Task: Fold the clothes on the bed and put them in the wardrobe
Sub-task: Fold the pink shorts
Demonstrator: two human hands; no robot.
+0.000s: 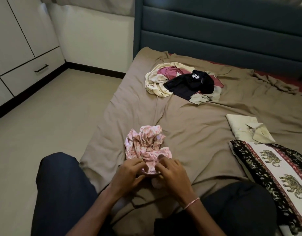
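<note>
Bed with a tan sheet before a teal headboard, with a white wardrobe at left. The crumpled pink floral garment lies near the bed's front edge, its near hem pinched by the left hand and the right hand, fingers curled. An unfolded pile of clothes sits nearer the headboard; a folded cream shirt touches an elephant-print cloth at right.
</note>
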